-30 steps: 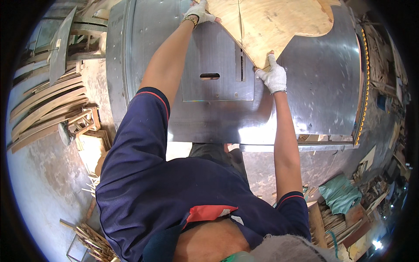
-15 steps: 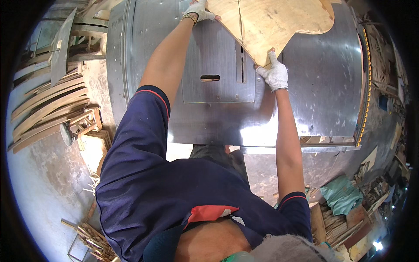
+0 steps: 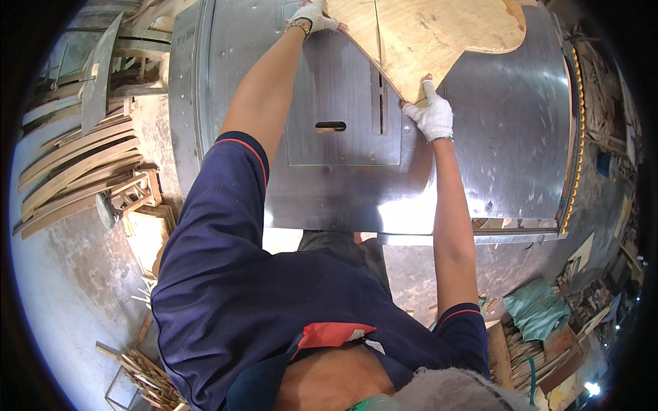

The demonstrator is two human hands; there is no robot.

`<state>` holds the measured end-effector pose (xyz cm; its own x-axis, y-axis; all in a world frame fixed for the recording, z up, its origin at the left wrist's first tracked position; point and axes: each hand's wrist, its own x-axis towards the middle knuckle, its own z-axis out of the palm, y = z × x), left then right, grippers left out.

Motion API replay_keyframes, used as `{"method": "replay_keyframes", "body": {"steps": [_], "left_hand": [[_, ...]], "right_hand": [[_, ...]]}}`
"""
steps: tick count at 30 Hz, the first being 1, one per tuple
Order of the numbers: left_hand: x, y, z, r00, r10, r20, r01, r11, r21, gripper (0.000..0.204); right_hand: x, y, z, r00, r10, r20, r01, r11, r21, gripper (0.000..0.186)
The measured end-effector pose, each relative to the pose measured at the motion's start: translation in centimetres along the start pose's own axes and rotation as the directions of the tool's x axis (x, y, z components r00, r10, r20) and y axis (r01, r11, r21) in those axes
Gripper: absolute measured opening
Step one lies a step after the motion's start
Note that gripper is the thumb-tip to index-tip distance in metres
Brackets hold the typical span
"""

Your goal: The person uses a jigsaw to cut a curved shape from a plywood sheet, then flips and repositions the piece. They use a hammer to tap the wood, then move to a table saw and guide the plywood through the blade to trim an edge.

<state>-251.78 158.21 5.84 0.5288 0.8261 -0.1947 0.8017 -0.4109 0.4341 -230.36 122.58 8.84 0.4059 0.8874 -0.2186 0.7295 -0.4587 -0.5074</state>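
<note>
A light plywood sheet point(image 3: 425, 41) with a curved right edge lies at the far side of a metal saw table point(image 3: 329, 82). A dark straight line, like a cut, runs through it in line with the table's narrow slot point(image 3: 381, 103). My left hand point(image 3: 315, 17), in a white fingerless glove, grips the sheet's left edge near the top of the view; part of it is cut off. My right hand point(image 3: 432, 118), gloved alike, holds the near corner, thumb on top and the other fingers partly hidden. No blade can be made out.
An oval hole point(image 3: 330, 127) is in the table's insert plate. A yellow toothed strip point(image 3: 580, 137) runs along the table's right side. Stacked wood strips point(image 3: 75, 171) lie on the left; wood scraps and a green sack point(image 3: 538, 308) lie at lower right.
Both hands keep their hold on the plywood sheet, which has hardly moved. The view has shifted very slightly.
</note>
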Motion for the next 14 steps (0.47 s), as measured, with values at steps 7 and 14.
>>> {"method": "replay_keyframes", "body": {"steps": [7,14], "left_hand": [[0.2,0.4,-0.6,0.999,-0.021,0.032,0.021,1.000,0.008,0.144],[-0.5,3.8,-5.1,0.882,-0.202,0.425,0.274,0.955,-0.115,0.145]], "right_hand": [[0.2,-0.7,-0.4,1.000,0.011,0.001,-0.011,1.000,-0.005,0.100],[3.2,1.6,0.4,1.000,0.023,0.014,-0.023,1.000,0.010,0.102]]}}
